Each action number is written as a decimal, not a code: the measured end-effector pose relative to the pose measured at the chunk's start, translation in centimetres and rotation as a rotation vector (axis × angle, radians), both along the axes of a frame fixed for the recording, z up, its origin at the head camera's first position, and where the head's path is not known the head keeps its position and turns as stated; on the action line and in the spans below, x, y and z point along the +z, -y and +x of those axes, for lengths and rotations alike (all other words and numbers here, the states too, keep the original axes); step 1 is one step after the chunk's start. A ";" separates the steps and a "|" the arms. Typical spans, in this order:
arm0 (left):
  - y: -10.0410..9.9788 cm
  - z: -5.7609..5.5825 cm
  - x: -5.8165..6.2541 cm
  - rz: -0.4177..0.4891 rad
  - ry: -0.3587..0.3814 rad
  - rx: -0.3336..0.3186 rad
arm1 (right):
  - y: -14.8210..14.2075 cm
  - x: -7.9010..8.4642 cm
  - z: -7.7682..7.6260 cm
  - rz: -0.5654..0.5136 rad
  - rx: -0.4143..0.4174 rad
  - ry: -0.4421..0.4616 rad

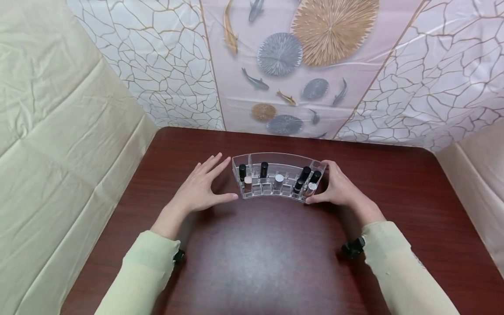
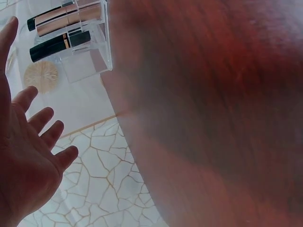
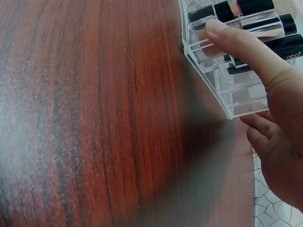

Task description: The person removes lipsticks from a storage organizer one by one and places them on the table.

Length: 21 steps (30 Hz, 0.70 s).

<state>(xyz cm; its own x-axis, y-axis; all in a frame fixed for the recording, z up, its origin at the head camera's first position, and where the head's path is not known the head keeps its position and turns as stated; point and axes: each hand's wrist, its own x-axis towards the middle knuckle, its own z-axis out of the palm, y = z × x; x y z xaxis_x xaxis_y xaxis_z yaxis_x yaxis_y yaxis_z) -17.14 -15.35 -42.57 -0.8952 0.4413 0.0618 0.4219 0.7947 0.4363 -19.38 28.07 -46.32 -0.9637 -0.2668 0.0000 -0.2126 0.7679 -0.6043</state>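
A clear, curved, stepped lipstick organizer [image 1: 281, 158] stands on the table, holding several lipstick tubes, mostly black-capped. At its left front is a pinkish tube [image 1: 248, 184]; a silver-topped tube [image 1: 278, 181] sits near the middle. My right hand [image 1: 340, 188] grips the right end, thumb at the front corner and fingers round the back. In the right wrist view the thumb [image 3: 246, 47] lies across the front tier beside the tubes. My left hand [image 1: 198, 186] is spread beside the left end, fingers extended; the left wrist view shows its palm [image 2: 28, 165] facing the organizer.
The dark reddish wooden table [image 1: 252, 262] extends in front of and on both sides of the organizer. Behind it hangs a patterned cloth [image 1: 291, 100] with fish and lily pads. A cream cloth [image 1: 59, 153] covers the left side.
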 end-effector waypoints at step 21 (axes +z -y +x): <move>-2.1 -3.4 1.2 0.160 -0.008 -0.055 | 0.4 -0.2 -0.8 -0.024 -0.005 -0.007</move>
<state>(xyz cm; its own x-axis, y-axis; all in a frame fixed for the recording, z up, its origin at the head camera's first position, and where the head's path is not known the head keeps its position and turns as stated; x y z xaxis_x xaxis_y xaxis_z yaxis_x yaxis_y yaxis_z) -20.56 -13.24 -41.37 -0.8693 0.4734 0.1417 0.4665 0.6914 0.5517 -20.17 27.63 -46.51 -0.9650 -0.2621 0.0133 -0.2133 0.7540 -0.6213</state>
